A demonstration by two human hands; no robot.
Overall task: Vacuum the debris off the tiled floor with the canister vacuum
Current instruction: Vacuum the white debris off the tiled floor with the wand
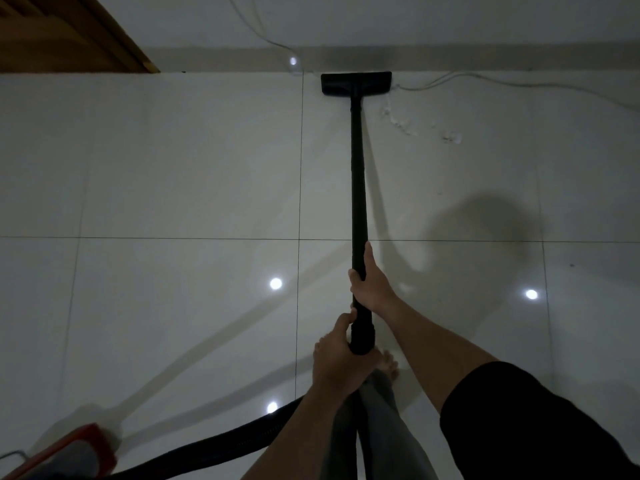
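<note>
A long black vacuum wand (pixel 358 174) reaches forward across the white tiled floor (pixel 180 161). Its flat black floor head (pixel 356 83) lies against the base of the far wall. My right hand (pixel 369 280) grips the wand partway up. My left hand (pixel 341 358) grips the wand's thick lower end, where the black hose (pixel 221 445) joins. Small whitish debris (pixel 407 124) is scattered on the tile just right of the wand, near the floor head. The canister (pixel 65 452), red and grey, shows at the bottom left corner.
A wooden door frame (pixel 69 32) stands at the top left. A thin white cable (pixel 485 81) runs along the wall base to the right of the floor head. My bare foot (pixel 388 365) is under my hands. Ceiling lights reflect on the glossy tiles.
</note>
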